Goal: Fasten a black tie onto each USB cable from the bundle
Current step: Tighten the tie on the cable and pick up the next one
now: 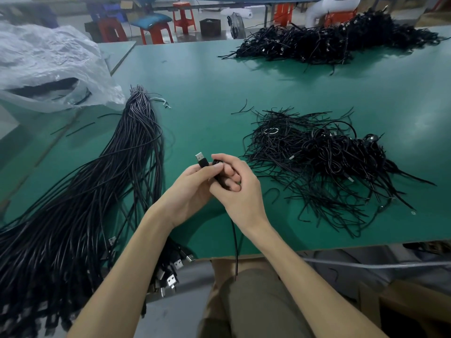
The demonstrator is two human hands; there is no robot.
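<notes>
Green table (207,89), cable bundle (109,179), red stools (157,31) behind.

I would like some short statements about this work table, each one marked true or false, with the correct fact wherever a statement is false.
1. The left hand and the right hand both hold one USB cable. True.
2. The cable bundle lies on the person's right. False: it lies on the left.
3. The table is red. False: it is green.
4. A pile of black ties lies to the right of the hands. True.
5. A plastic bag lies at the far left. True.
</notes>
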